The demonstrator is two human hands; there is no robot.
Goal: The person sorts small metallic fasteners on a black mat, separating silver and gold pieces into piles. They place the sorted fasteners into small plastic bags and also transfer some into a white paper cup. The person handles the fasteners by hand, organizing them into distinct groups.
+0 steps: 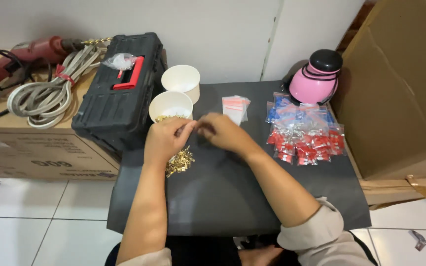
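My left hand (166, 139) and my right hand (221, 130) meet fingertip to fingertip over a dark grey table top (223, 197). Something small is pinched between them; I cannot tell what it is. Below my left hand lies a small pile of gold metal terminals (179, 162). Just behind my left hand stands a white paper cup (170, 105) with more gold pieces inside. A stack of small empty clear zip bags (235, 107) lies behind my right hand. To the right sits a heap of filled bags with red and blue parts (305, 132).
A second white cup (181, 80) stands further back. A black toolbox (120, 91) rests at the left on cardboard boxes (35, 148), with a coiled grey cable (50, 88) and a red drill (30, 51). A pink helmet-shaped object (316, 78) and a big cardboard box (400, 88) are at the right.
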